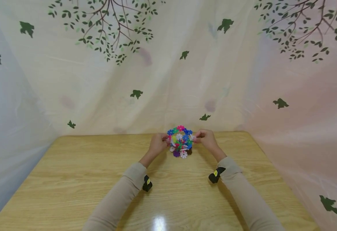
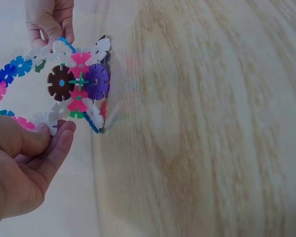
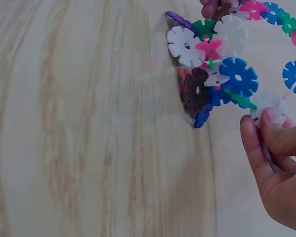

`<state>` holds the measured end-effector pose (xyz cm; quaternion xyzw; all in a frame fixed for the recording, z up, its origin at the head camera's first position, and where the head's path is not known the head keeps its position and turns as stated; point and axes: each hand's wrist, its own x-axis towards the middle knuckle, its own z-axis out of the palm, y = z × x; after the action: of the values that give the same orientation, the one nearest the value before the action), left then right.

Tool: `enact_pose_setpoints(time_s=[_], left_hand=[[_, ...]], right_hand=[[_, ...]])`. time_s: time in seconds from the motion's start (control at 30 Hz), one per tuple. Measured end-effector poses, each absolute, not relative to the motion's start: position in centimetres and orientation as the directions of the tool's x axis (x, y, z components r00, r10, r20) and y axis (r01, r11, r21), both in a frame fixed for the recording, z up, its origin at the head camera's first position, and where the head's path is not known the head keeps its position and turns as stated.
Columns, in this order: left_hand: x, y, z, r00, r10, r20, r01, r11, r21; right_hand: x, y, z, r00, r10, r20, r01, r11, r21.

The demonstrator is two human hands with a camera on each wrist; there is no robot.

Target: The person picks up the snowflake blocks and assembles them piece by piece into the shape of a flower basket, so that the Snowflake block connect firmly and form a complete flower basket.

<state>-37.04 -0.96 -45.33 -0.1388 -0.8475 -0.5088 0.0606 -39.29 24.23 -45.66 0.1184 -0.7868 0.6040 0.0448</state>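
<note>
A colourful basket-shaped build of interlocking notched plastic discs [image 1: 182, 146] stands near the table's back edge, with a loop of discs rising from it like a handle. On its left side my left hand [image 1: 158, 143] pinches a white disc [image 2: 48, 117] between thumb and fingers. Opposite, my right hand [image 1: 207, 140] holds another white disc [image 3: 271, 104], its thumb pressed flat on the face. Brown [image 2: 60, 83] and purple [image 2: 96, 81] discs flank pink ones on one side of the build. A blue disc [image 3: 238, 77] sits close to the right hand's fingers. The build's inside is mostly hidden.
The wood-grain table [image 1: 99, 179] extends in front of and beside the build. A pale curtain [image 1: 162, 80] printed with branches and birds hangs directly behind the table. Black wrist cameras [image 1: 147, 183] are strapped near both cuffs.
</note>
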Motion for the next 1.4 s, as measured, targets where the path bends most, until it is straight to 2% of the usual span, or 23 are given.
enact_pose_setpoints(time_s=[0.23,0.53,0.87,1.0,1.23,1.4], left_hand=[[-37.2,-1.0,-45.2,-0.952,0.205,0.228,0.298,0.447,0.843],[-37.3,-1.1,-45.6,-0.938,0.259,0.231,0.325,0.421,0.847],[-37.1,-1.4,-46.0,-0.942,0.318,0.107,0.244,0.432,0.868],[-36.9,-1.5,-45.9,-0.953,0.289,0.094,0.218,0.433,0.875],[-36.6,-1.6,-45.7,-0.973,0.184,0.136,0.195,0.353,0.915],[-36.8,-1.6,-45.6,-0.975,0.163,0.155,0.205,0.361,0.910]], right_hand=[[-39.4,25.0,-45.2,-0.979,-0.176,0.106,-0.147,0.237,-0.960],[-39.4,25.4,-45.3,-0.979,-0.181,0.095,-0.153,0.335,-0.930],[-39.0,25.6,-45.6,-0.982,-0.172,0.073,-0.125,0.315,-0.941],[-38.8,25.4,-45.5,-0.984,-0.161,0.072,-0.120,0.313,-0.942],[-38.8,24.9,-45.0,-0.986,-0.158,0.061,-0.109,0.318,-0.942],[-38.9,25.0,-44.8,-0.988,-0.143,0.053,-0.098,0.326,-0.940]])
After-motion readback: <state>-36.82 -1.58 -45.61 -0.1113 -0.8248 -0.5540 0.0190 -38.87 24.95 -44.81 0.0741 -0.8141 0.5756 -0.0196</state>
